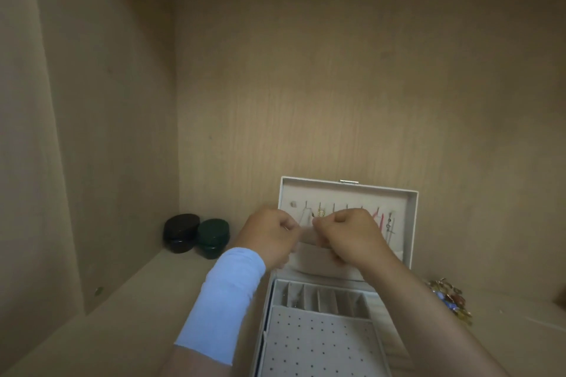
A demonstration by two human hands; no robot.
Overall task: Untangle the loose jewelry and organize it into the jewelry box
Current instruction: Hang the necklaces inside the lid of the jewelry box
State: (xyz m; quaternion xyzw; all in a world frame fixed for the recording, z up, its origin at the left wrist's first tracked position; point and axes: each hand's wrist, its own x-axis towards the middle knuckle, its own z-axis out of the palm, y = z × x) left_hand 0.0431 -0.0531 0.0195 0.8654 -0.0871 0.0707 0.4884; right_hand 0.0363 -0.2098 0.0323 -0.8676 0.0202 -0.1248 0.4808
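Fingers (321,225) pinch a necklace (320,213) before lid hooks (333,206); jars (182,232) left.

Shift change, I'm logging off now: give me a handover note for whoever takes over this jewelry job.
Left hand and right hand: both pinch a thin chain at the hooks in the open jewelry box lid.
Done: a few pieces already hang there.
Left: hang this chain; the tangled pile lies on the shelf right of the box, unsorted.
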